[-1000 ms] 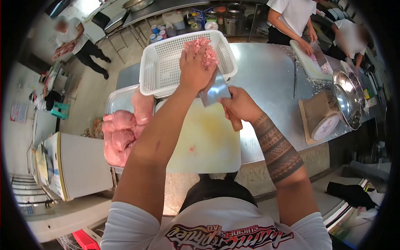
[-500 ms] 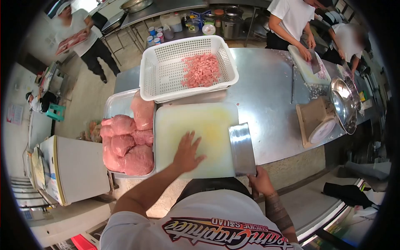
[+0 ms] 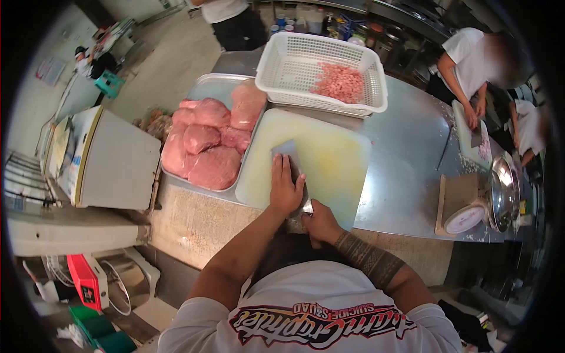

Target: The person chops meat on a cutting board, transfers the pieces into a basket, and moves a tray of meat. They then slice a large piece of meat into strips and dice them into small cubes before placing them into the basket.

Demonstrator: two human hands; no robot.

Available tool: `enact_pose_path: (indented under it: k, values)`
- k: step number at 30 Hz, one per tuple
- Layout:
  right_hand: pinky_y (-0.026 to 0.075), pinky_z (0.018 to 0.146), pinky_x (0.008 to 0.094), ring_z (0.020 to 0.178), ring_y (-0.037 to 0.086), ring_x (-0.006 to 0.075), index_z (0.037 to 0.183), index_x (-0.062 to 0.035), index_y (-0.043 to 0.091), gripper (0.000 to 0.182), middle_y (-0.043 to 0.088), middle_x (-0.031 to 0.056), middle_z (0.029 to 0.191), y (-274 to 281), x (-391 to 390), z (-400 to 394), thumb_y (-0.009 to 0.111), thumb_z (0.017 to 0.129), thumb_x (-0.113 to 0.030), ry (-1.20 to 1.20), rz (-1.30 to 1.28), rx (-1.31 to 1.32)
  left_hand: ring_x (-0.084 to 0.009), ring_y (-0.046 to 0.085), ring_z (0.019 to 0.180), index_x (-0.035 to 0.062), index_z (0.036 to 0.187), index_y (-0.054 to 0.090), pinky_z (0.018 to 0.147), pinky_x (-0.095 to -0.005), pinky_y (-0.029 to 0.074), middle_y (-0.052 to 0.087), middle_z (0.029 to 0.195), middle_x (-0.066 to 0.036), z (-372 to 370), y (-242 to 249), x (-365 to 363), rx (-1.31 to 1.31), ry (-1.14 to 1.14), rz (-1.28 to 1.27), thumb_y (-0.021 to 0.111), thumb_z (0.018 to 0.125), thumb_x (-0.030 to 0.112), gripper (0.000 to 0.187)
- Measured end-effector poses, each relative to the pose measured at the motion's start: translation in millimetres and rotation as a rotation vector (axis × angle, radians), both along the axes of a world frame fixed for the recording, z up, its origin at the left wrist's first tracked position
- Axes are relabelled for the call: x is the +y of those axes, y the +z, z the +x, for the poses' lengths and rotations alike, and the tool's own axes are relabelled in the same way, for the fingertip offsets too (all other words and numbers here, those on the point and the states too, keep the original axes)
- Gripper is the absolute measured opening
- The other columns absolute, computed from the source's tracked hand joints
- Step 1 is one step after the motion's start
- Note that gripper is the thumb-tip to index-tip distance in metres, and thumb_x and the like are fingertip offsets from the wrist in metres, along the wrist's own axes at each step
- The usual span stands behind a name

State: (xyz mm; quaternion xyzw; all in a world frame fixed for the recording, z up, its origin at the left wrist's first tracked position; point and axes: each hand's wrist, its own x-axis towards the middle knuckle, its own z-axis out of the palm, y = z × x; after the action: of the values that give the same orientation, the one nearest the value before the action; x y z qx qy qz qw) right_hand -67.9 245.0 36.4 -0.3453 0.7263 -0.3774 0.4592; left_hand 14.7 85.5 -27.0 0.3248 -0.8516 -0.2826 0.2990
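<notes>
My right hand (image 3: 323, 222) is closed round the handle of a cleaver (image 3: 286, 148), whose broad blade is over the left part of the white cutting board (image 3: 335, 170). My left hand (image 3: 286, 191) lies flat against the blade, its fingers stretched out and the thumb apart. Left of the board, large pieces of raw pink meat (image 3: 215, 162) fill most of a metal tray (image 3: 203, 85). Beyond the board stands a white perforated basket (image 3: 282, 65) with diced meat (image 3: 340, 83) heaped at its right side.
A dial scale (image 3: 462, 206) and metal bowls (image 3: 503, 191) stand at the table's right end. At the far right a co-worker (image 3: 468, 70) holds a knife over another board (image 3: 465, 132). Another person (image 3: 235, 23) stands behind the table. A white chest (image 3: 118, 159) is at the left.
The cleaver has moved left from the board's right edge, turning its blade. My left hand has gone from the bare board to the blade. The view has shifted, and the standing person moved right.
</notes>
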Motion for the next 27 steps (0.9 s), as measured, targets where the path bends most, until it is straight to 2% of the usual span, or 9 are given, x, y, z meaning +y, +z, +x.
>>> enact_pose_path:
  k: [2,5,7,10,12,15,18,23,27]
  values:
    - [0.057,0.063,0.0439,0.066,0.074,0.032,0.101,0.0035,0.058,0.024,0.069,0.0203,0.073,8,-1,-1,0.071,0.098,-0.016,-0.033,-0.052,-0.031,-0.0556,0.026,0.157,-0.0078,0.163,0.031,0.129,-0.0589,0.022,0.026,0.168,-0.038,-1,16,-2,0.062,-0.006,-0.048,0.065,0.103,0.031,0.079]
    - [0.057,0.062,0.0406,0.063,0.072,0.0298,0.102,0.0023,0.057,0.024,0.069,0.0188,0.074,32,4,-23,0.072,0.098,-0.017,-0.045,-0.199,0.157,-0.0548,0.024,0.158,-0.0077,0.164,0.03,0.13,-0.0574,0.022,0.024,0.17,-0.037,-31,88,-20,0.225,-0.066,-0.199,0.063,0.103,0.022,0.076]
    - [0.056,0.06,0.0383,0.06,0.068,0.0263,0.106,0.002,0.058,0.022,0.07,0.0165,0.075,60,17,-46,0.071,0.099,-0.014,-0.082,-0.246,0.21,-0.0553,0.025,0.158,-0.0076,0.164,0.03,0.129,-0.0578,0.021,0.025,0.17,-0.037,-70,147,-44,0.399,-0.104,-0.32,0.062,0.101,0.017,0.075]
    - [0.053,0.057,0.0341,0.059,0.063,0.0173,0.112,0.0024,0.06,0.017,0.068,0.0097,0.075,127,45,-61,0.068,0.101,-0.007,-0.226,-0.275,0.249,-0.0566,0.036,0.151,-0.0087,0.155,0.047,0.127,-0.0578,0.028,0.038,0.162,-0.039,-142,218,-87,0.608,-0.151,-0.479,0.063,0.102,0.02,0.062]
    - [0.052,0.055,0.0308,0.062,0.063,0.0126,0.112,0.0024,0.06,0.014,0.068,0.0067,0.08,129,65,-67,0.067,0.102,-0.005,-0.338,-0.21,0.171,-0.0523,0.045,0.147,-0.0061,0.145,0.06,0.124,-0.0559,0.034,0.05,0.155,-0.035,-194,224,-123,0.518,-0.214,-0.437,0.065,0.102,0.024,0.052]
    - [0.052,0.054,0.0286,0.062,0.061,0.0103,0.112,0.0021,0.057,0.012,0.067,0.0056,0.083,103,102,-61,0.064,0.103,-0.004,-0.413,-0.07,0.141,-0.0466,0.05,0.144,-0.0026,0.138,0.066,0.122,-0.0531,0.039,0.057,0.151,-0.029,-223,231,-163,-0.255,-0.425,0.237,0.065,0.102,0.027,0.046]
    - [0.051,0.053,0.0284,0.061,0.059,0.0101,0.114,0.0013,0.055,0.013,0.062,0.0032,0.078,74,115,-20,0.062,0.103,-0.003,-0.536,-0.002,0.033,-0.0435,0.055,0.139,-0.0005,0.132,0.07,0.118,-0.0522,0.043,0.062,0.147,-0.025,-195,167,-173,0.22,-0.425,-0.278,0.068,0.101,0.026,0.041]
    - [0.053,0.056,0.033,0.06,0.064,0.0168,0.118,0.0,0.055,0.016,0.063,0.0077,0.075,48,73,24,0.061,0.104,-0.004,-0.548,0.089,0.002,-0.041,0.058,0.134,0.0031,0.128,0.071,0.113,-0.0509,0.048,0.065,0.14,-0.021,-28,125,-193,0.01,-0.525,-0.218,0.073,0.097,0.024,0.037]
    - [0.057,0.062,0.0439,0.065,0.07,0.0328,0.121,-0.0004,0.057,0.021,0.067,0.017,0.077,91,-37,32,0.061,0.1,-0.003,-0.114,0.028,0.493,-0.0396,0.056,0.135,0.008,0.132,0.071,0.112,-0.0535,0.049,0.061,0.145,-0.017,74,141,-183,0.043,-0.711,-0.299,0.077,0.092,0.025,0.043]
